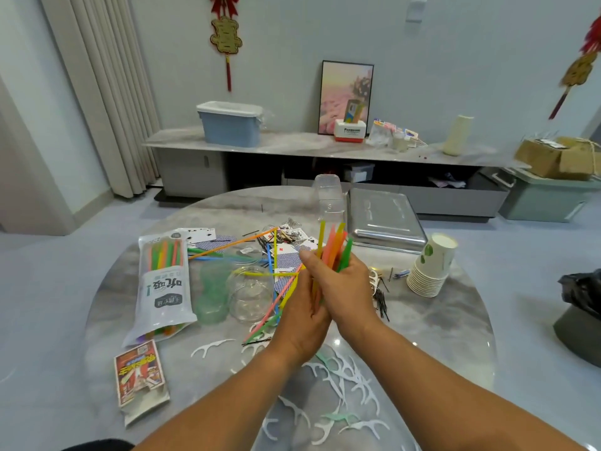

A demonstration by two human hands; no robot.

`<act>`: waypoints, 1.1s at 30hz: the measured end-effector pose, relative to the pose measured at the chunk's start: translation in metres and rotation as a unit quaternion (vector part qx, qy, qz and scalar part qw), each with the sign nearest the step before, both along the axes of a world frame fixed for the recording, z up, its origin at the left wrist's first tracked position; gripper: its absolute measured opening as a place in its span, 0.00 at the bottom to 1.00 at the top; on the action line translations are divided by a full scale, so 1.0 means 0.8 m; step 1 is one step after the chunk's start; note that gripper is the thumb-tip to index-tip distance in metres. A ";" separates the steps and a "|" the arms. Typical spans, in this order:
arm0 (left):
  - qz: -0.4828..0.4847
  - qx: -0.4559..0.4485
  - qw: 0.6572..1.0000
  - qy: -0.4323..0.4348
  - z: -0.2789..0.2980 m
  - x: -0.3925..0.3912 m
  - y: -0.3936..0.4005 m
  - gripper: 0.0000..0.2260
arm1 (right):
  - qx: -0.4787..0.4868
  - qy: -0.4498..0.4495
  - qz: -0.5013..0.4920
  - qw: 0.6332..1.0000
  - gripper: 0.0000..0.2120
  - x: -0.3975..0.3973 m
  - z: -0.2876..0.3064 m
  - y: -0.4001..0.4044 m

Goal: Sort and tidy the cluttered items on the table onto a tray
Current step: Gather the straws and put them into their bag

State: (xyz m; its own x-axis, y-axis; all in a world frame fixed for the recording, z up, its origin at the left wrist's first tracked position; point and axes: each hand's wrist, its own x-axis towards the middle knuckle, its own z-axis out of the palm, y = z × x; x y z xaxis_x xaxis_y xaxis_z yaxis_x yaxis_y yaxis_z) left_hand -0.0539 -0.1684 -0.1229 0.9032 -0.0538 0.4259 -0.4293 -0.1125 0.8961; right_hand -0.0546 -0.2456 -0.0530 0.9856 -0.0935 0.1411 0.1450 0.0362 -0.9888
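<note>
Head view: both hands gather a bundle of straws over a crowded round table

Head view looks down on a round marble table (439,320) whose near rim is cut off by the bottom of the frame. At its centre the right hand (344,288) and the left hand (302,317) press together around a bundle of coloured straws (336,247), fingers curled close on it, tips fanning upward. How many straws the palms cover cannot be told.

More loose straws (273,288) cross the table under the left hand, over playing cards (286,252). Left of them lie a clear plastic cup (250,297) on its side, a green cup (213,291) and an opened straw packet (162,281); a card box (140,375) sits near the left rim.

The metal tray (383,219) rests at the far right edge, its surface bare, a clear container (328,196) just beside it. A tilted stack of paper cups (429,268) stands near the right rim. White floss picks (341,385) scatter across the near side, partly hidden by the forearms. Bare tabletop shows at the far left and the near right.
</note>
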 end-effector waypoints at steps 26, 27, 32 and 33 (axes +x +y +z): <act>0.115 0.214 0.916 0.319 0.032 0.079 0.059 0.14 | -0.448 0.236 -0.014 0.862 0.15 0.084 -0.101 -0.024; 0.121 0.238 0.912 0.312 0.030 0.082 0.058 0.15 | -0.438 0.239 -0.011 0.867 0.13 0.087 -0.104 -0.020; 0.115 0.306 0.884 0.334 0.005 0.108 0.048 0.17 | -0.419 0.258 -0.011 0.871 0.05 0.102 -0.108 -0.015; 0.121 0.324 0.874 0.340 -0.001 0.115 0.046 0.16 | -0.406 0.270 -0.008 0.873 0.05 0.106 -0.109 -0.015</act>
